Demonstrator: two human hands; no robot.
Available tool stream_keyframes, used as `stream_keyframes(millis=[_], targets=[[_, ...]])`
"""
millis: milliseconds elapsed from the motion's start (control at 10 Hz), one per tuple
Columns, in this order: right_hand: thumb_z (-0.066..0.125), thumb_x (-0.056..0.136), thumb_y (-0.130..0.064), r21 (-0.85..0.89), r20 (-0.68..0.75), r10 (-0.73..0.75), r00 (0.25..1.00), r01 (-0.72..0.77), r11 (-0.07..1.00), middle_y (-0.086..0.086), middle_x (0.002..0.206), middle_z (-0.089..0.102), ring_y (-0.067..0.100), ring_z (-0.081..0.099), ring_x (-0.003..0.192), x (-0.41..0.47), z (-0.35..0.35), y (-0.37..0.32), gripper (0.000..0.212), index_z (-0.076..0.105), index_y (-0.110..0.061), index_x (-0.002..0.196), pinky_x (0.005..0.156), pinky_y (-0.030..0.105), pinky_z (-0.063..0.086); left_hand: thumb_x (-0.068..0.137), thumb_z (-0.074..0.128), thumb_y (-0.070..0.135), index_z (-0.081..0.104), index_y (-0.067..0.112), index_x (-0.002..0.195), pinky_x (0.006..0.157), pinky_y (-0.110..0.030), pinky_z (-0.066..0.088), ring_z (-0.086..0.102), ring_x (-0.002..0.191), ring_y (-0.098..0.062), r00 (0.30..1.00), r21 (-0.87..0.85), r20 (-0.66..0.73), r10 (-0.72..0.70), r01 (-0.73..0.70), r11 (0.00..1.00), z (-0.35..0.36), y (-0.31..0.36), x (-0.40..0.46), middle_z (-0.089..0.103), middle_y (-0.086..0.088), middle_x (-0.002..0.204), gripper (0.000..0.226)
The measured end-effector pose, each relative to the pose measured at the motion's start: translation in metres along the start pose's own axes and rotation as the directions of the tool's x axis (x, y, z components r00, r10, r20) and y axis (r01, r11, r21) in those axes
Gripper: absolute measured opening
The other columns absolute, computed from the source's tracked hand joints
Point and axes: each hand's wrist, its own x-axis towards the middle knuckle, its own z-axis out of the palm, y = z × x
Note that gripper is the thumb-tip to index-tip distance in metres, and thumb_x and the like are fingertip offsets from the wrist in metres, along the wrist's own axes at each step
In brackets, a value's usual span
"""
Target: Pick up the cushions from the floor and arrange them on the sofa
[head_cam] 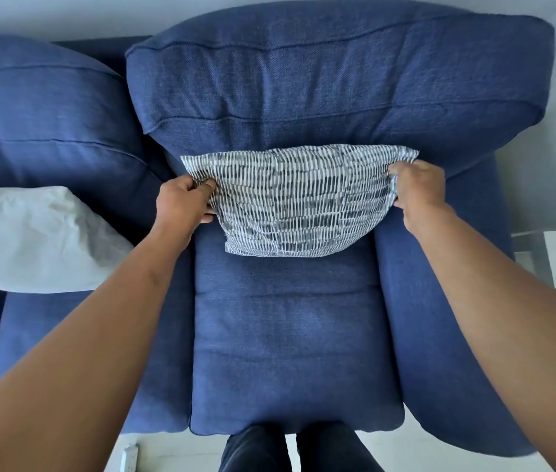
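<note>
A blue-and-white striped cushion (298, 202) leans against the back cushion of the blue sofa (290, 335), at the rear of the right seat. My left hand (184, 202) grips its left edge and my right hand (417, 187) grips its upper right corner. A plain white cushion (34, 240) lies on the left seat of the sofa.
The sofa's thick right armrest (440, 335) runs under my right forearm. A large blue back cushion (337, 80) stands behind the striped one, another (41, 110) at the left. My dark trouser legs (290, 447) touch the seat's front edge. A white power strip (129, 458) lies on the floor.
</note>
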Motion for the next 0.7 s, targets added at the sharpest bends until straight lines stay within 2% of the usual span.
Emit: stream_keyframes(millis=[100, 200, 300, 400, 500, 600, 700], targets=[[0.062, 0.085, -0.024, -0.054, 0.015, 0.013, 1.0, -0.012, 0.998, 0.006, 0.089, 0.053, 0.022, 0.049, 0.082, 0.001, 0.0, 0.0, 0.018, 0.064, -0.007, 0.089, 0.066, 0.04, 0.046, 0.103, 0.066, 0.025, 0.071, 0.024, 0.093, 0.079, -0.043, 0.066, 0.08, 0.088, -0.028, 1.0, 0.038, 0.012, -0.005, 0.005, 0.999, 0.0, 0.0, 0.001, 0.08, -0.009, 0.107, 0.012], [0.063, 0.099, -0.026, -0.166, 0.104, 0.085, 0.991, -0.067, 0.984, 0.015, 0.105, 0.069, 0.029, 0.066, 0.095, -0.004, 0.008, 0.008, 0.038, 0.065, 0.007, 0.119, 0.094, 0.059, 0.059, 0.104, 0.065, 0.028, 0.069, 0.019, 0.107, 0.088, -0.049, 0.066, 0.078, 0.103, -0.03, 0.997, 0.114, 0.056, -0.061, 0.054, 0.992, 0.006, -0.003, 0.003, 0.077, -0.009, 0.118, 0.01], [0.062, 0.102, -0.025, -0.181, 0.128, 0.082, 0.988, -0.058, 0.982, 0.02, 0.121, 0.073, 0.032, 0.07, 0.105, -0.005, 0.014, 0.012, 0.031, 0.066, 0.004, 0.112, 0.101, 0.064, 0.054, 0.104, 0.065, 0.03, 0.067, 0.018, 0.116, 0.091, -0.05, 0.065, 0.076, 0.109, -0.03, 0.994, 0.12, 0.08, -0.078, 0.068, 0.99, 0.012, -0.001, 0.003, 0.074, -0.008, 0.121, 0.017], [0.064, 0.1, -0.027, -0.131, 0.146, 0.062, 0.987, -0.043, 0.99, 0.009, 0.104, 0.069, 0.022, 0.061, 0.093, -0.007, 0.016, 0.014, 0.027, 0.066, 0.0, 0.105, 0.102, 0.064, 0.054, 0.104, 0.065, 0.031, 0.065, 0.015, 0.12, 0.09, -0.047, 0.065, 0.075, 0.112, -0.031, 0.993, 0.069, 0.076, -0.09, 0.085, 0.994, 0.017, -0.001, 0.001, 0.072, -0.011, 0.129, 0.023], [0.066, 0.1, -0.03, -0.105, 0.162, 0.059, 0.985, -0.042, 0.994, 0.001, 0.095, 0.065, 0.019, 0.059, 0.093, -0.015, 0.01, 0.014, 0.024, 0.066, -0.007, 0.107, 0.105, 0.06, 0.053, 0.104, 0.065, 0.032, 0.064, 0.013, 0.126, 0.089, -0.046, 0.066, 0.075, 0.11, -0.029, 0.991, 0.054, 0.071, -0.11, 0.107, 0.993, 0.016, -0.002, -0.007, 0.07, -0.01, 0.131, 0.03], [0.067, 0.101, -0.031, -0.064, 0.17, 0.056, 0.984, -0.045, 0.997, -0.001, 0.103, 0.069, 0.018, 0.063, 0.104, -0.033, -0.001, 0.019, 0.031, 0.065, -0.013, 0.126, 0.108, 0.052, 0.053, 0.105, 0.064, 0.031, 0.059, 0.01, 0.144, 0.089, -0.045, 0.066, 0.077, 0.107, -0.025, 0.992, 0.053, 0.043, -0.117, 0.115, 0.992, 0.016, -0.012, -0.03, 0.07, -0.004, 0.127, 0.044], [0.067, 0.101, -0.03, -0.027, 0.174, 0.065, 0.983, -0.061, 0.998, 0.006, 0.128, 0.07, 0.021, 0.064, 0.119, -0.047, -0.01, 0.025, 0.045, 0.061, -0.009, 0.141, 0.11, 0.049, 0.052, 0.106, 0.061, 0.028, 0.057, 0.009, 0.146, 0.09, -0.046, 0.065, 0.076, 0.107, -0.026, 0.992, 0.032, 0.012, -0.122, 0.121, 0.992, 0.014, -0.02, -0.048, 0.069, -0.001, 0.116, 0.045]])
